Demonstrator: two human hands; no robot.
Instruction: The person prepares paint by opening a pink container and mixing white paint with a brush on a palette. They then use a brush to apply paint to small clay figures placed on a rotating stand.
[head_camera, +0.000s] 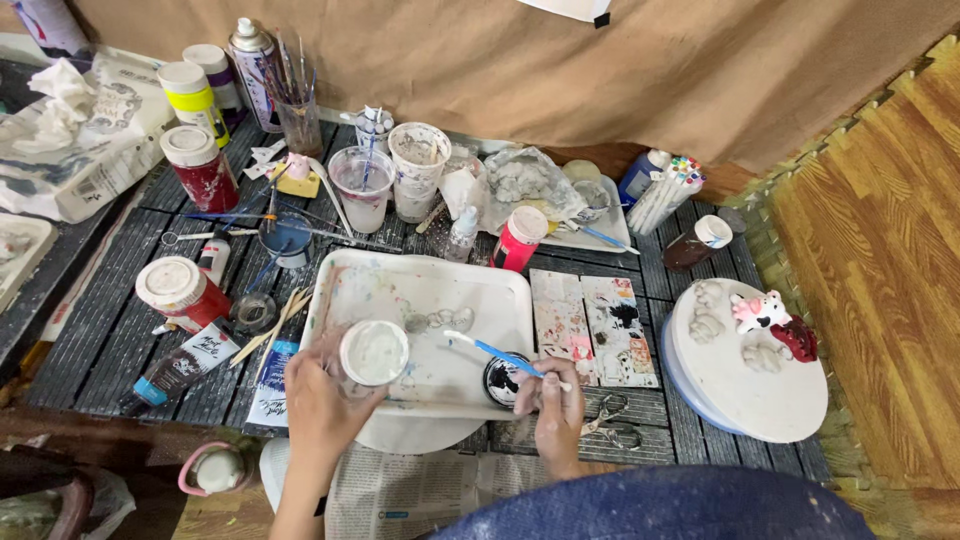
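My left hand (322, 405) grips a small clear jar with a white lid (373, 353), held over the near left corner of a white paint-stained tray (430, 275). My right hand (552, 400) holds a blue-handled brush (497, 351) whose pale tip points left over the tray. A small black lid or pot (500, 382) sits just under the brush, at the tray's near right corner.
Paint jars with red bodies (205, 170) (180, 292), cups of murky water (363, 187), brushes in a cup (297, 105), a paint tube (185, 365), stained tiles (592, 327), scissors (610, 420). At right, a round white turntable (740, 385) carries clay figures. Newspaper lies near my lap.
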